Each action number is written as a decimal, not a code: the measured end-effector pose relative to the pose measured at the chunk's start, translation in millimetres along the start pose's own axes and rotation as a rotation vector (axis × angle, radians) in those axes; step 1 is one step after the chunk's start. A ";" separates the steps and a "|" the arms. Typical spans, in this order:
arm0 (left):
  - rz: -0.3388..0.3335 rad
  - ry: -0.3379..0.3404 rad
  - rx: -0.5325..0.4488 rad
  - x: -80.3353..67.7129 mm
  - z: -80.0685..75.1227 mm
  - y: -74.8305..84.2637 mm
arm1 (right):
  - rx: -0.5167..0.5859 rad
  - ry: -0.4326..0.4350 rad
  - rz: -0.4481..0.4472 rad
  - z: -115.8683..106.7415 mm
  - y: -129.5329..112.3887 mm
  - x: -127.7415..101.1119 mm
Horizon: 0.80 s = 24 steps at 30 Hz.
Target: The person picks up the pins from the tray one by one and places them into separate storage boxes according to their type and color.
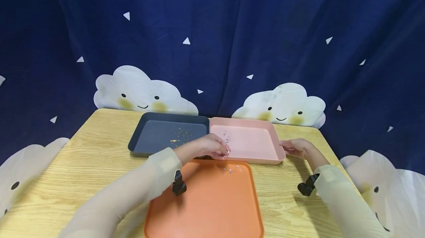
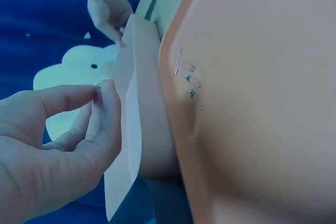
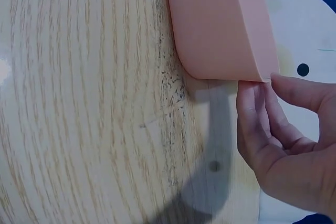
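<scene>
**Pins sorted from orange tray to pink**

Orange tray [image 1: 206, 201] lies nearest the person; a few silver pins [image 1: 232, 169] remain at its far edge. Just beyond that edge the left hand [image 1: 209, 147] hovers, thumb and forefinger pinched on one small pin [image 2: 98, 89], the other fingers loosely curled. Behind the orange tray sit the pink tray [image 1: 262, 157], already holding silver pins [image 1: 227, 137], and left of it a dark tray [image 1: 139, 138] with gold pins [image 1: 180, 134]. The right hand [image 1: 297, 147] steadies the pink tray's right corner, fingertips [image 3: 252, 90] together against its wall.

This looks like the carry step; the next move calls for reaching over the pink rim and parting the pinch.

Only the left wrist view shows the pinched pin; the head view alone shows all three trays.
</scene>
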<state>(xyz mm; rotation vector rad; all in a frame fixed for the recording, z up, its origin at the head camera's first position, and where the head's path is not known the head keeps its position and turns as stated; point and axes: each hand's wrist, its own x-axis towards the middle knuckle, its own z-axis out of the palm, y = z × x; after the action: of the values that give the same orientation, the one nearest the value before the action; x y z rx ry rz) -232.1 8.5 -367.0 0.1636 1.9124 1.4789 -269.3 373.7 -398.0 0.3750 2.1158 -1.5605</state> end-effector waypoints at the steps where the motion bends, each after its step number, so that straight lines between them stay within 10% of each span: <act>1: -0.007 0.011 -0.003 3.1 -0.6 2.3 | -0.001 -0.002 0.000 0.0 0.0 0.0; 12: -0.008 0.150 0.132 37.1 -6.9 28.1 | -0.030 0.000 0.000 2.5 -1.5 -1.9; 24: -0.151 0.374 0.352 80.1 -14.1 47.0 | -0.025 0.011 -0.020 0.8 -0.6 -1.4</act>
<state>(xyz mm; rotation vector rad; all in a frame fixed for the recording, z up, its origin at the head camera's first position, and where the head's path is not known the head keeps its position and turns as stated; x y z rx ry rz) -314.6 52.9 -359.6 -0.1060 2.4198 1.1202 -268.2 372.9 -396.9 0.3554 2.1513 -1.5447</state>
